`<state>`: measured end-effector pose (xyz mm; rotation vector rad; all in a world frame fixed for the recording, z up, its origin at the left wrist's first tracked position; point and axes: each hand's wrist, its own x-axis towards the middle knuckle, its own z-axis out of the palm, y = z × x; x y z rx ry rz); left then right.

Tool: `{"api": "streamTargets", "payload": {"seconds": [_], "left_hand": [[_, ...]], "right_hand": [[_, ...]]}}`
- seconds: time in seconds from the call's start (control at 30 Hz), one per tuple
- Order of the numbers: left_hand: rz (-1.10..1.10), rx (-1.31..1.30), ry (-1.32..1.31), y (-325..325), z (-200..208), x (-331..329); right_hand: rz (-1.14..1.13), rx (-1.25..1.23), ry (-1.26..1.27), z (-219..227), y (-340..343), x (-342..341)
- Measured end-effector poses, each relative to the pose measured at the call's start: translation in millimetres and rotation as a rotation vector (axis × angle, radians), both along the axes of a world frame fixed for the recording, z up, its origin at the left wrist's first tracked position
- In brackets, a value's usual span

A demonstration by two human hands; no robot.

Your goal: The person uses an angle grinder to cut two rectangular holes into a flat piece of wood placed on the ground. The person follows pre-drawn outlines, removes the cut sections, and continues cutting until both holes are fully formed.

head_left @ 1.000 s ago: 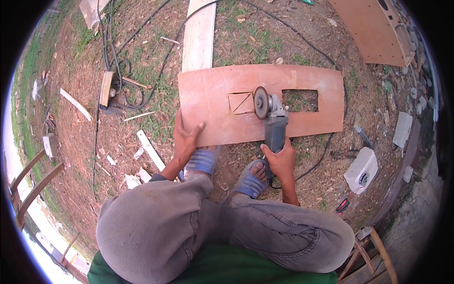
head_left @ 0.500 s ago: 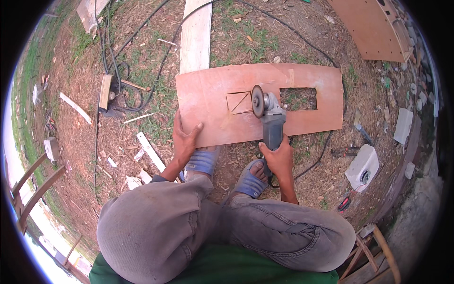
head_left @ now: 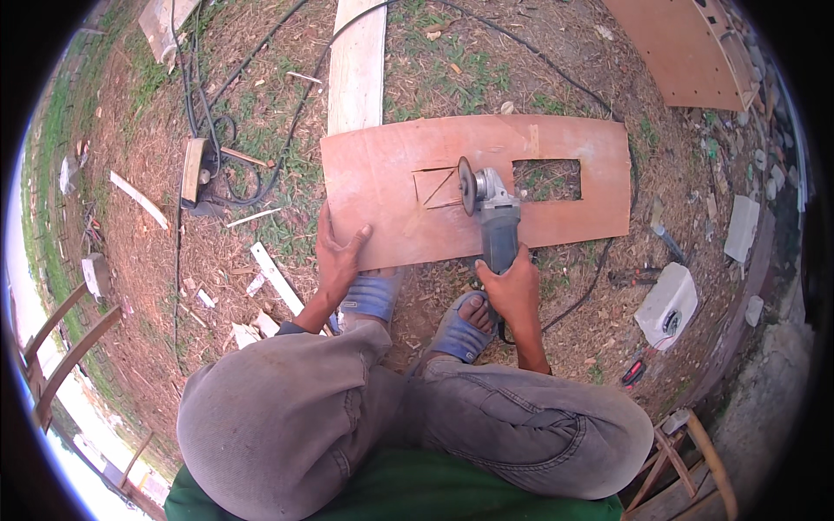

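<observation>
While gripping the board (head_left: 369, 187) at its near left corner with left hand (head_left: 341, 258), noted grasping grinder (head_left: 499, 234) in right hand (head_left: 514, 291). Recorded grinder across board's near edge, with disc (head_left: 466, 185) beside scored square (head_left: 427, 186).

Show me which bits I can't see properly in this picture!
All in the head view:
- Left hand: fingertips hidden by the plywood sheet.
- Right hand: some fingers hidden behind the grinder.
- Cutting disc: turned nearly edge-on, so I can't tell whether it touches the sheet.
- Pale plank: far end cut off by the top edge.
- Brown panel: also cut off by the top edge.
</observation>
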<state>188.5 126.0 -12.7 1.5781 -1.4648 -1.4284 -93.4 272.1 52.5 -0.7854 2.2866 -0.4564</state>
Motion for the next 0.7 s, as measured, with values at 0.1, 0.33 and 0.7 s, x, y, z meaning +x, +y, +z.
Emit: {"api": "streamTargets", "payload": {"seconds": [0.1,0.33,0.7], "left_hand": [[-0.002,-0.011,-0.035,0,0,1],[0.007,0.013,0.014,-1,1,-1],[0.035,0.092,0.215,9,9,-32]], "right_hand": [[-0.016,0.037,-0.051,5,-5,0],[-0.07,-0.071,-0.098,3,-9,-1],[-0.104,-0.341,-0.176,7,21,3]]}}
